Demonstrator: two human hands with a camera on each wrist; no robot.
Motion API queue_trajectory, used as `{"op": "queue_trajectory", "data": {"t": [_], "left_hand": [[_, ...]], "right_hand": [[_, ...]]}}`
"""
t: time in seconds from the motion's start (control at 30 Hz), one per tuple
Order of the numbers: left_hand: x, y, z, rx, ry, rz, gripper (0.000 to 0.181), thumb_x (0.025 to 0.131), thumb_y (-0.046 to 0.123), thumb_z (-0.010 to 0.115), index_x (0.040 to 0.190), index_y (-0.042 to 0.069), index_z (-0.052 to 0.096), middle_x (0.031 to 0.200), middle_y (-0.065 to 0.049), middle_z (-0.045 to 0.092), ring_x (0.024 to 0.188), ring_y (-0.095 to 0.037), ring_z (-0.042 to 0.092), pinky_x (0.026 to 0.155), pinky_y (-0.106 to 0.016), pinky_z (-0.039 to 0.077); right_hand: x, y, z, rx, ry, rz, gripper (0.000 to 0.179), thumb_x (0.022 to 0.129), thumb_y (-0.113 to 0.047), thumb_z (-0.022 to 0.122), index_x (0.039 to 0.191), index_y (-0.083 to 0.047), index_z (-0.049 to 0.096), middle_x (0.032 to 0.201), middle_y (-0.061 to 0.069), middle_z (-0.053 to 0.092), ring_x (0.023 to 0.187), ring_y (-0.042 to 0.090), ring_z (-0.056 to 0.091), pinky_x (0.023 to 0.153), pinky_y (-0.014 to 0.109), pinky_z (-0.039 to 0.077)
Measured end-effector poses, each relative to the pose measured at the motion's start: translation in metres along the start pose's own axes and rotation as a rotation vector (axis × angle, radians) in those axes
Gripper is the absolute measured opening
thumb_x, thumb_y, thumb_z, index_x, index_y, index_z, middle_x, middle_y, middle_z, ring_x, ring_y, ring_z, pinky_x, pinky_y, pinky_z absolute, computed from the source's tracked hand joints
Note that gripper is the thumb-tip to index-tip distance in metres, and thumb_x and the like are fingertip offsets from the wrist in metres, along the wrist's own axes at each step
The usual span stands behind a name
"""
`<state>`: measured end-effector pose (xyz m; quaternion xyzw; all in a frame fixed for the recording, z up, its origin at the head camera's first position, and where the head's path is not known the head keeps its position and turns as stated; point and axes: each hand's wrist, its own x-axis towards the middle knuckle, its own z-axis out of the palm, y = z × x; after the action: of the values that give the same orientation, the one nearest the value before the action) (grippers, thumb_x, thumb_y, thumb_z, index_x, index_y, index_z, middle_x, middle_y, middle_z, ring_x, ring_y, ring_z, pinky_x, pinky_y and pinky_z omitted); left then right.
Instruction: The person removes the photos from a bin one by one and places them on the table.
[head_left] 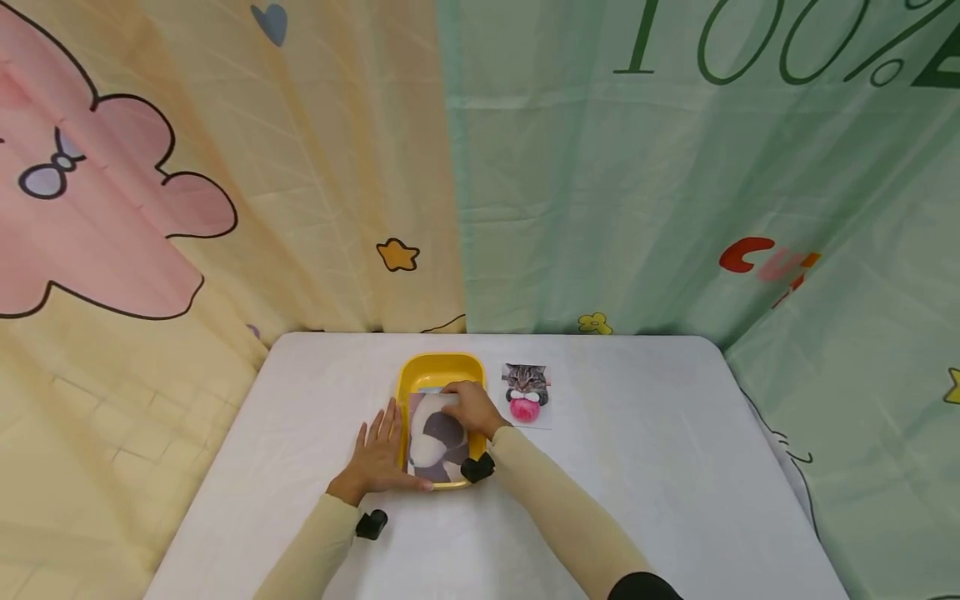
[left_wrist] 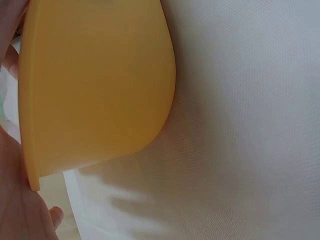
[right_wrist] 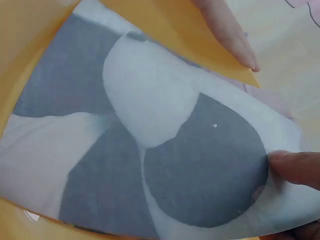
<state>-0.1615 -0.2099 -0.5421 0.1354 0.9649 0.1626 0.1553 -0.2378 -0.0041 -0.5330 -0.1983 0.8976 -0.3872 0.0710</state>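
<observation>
A yellow plastic basin [head_left: 438, 363] stands on the table with a printed picture card [head_left: 427, 454] in it, grey and white rounded shapes on its face. My right hand [head_left: 474, 408] reaches over the basin's right side and pinches the card. In the right wrist view its thumb [right_wrist: 297, 167] lies on the face of the card [right_wrist: 205, 165], which bows slightly; the other fingers are mostly hidden beneath. Fingers spread, my left hand [head_left: 378, 458] rests against the basin's left rim. The left wrist view shows the palm [left_wrist: 22, 210] touching the rim of the basin [left_wrist: 100, 80].
A picture of a cat with a pink ball [head_left: 527, 396] lies flat just right of the basin. A white cloth covers the table [head_left: 637, 467]. Behind it hang printed curtains [head_left: 562, 208]. Something light blue shows under the card's far edge.
</observation>
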Motion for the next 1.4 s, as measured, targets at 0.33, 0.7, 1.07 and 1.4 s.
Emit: {"op": "queue_trajectory", "data": {"t": [0.33,0.7,1.07,1.4], "left_hand": [[0.001,0.002,-0.004,0.004,-0.011,-0.018,0.146,0.057,0.077,0.072,0.151,-0.007,-0.001,0.159,-0.022,-0.009,0.145,-0.042,0.002,0.113,-0.061,0.0],[0.001,0.001,-0.004,0.0,0.009,-0.011,0.146,0.056,0.075,0.074,0.15,-0.009,0.0,0.159,-0.023,-0.007,0.145,-0.043,0.004,0.113,-0.061,0.001],[0.0,-0.001,-0.001,-0.025,0.012,-0.011,0.149,0.054,0.077,0.075,0.15,-0.008,-0.002,0.159,-0.021,-0.009,0.145,-0.043,0.003,0.113,-0.061,0.001],[0.0,0.0,0.001,-0.024,0.005,-0.015,0.15,0.054,0.078,0.073,0.15,-0.007,-0.003,0.16,-0.019,-0.011,0.145,-0.042,0.002,0.114,-0.06,0.001]], "right_hand": [[-0.002,0.006,-0.005,0.047,0.05,-0.026,0.015,0.086,-0.01,0.07,0.098,-0.002,0.073,0.099,0.009,0.072,0.096,0.025,0.063,0.091,0.036,0.05],[-0.007,0.017,-0.02,0.087,0.084,-0.053,0.018,0.089,-0.01,0.068,0.102,0.0,0.073,0.103,0.012,0.072,0.101,0.028,0.064,0.094,0.041,0.049],[-0.012,0.037,-0.045,0.247,0.222,0.091,0.017,0.087,-0.01,0.072,0.101,0.0,0.072,0.104,0.013,0.071,0.105,0.029,0.062,0.093,0.046,0.048],[-0.025,0.069,-0.074,0.417,0.303,0.209,0.017,0.085,-0.009,0.073,0.1,0.0,0.073,0.102,0.012,0.071,0.086,0.016,0.056,0.075,0.032,0.05]]}}
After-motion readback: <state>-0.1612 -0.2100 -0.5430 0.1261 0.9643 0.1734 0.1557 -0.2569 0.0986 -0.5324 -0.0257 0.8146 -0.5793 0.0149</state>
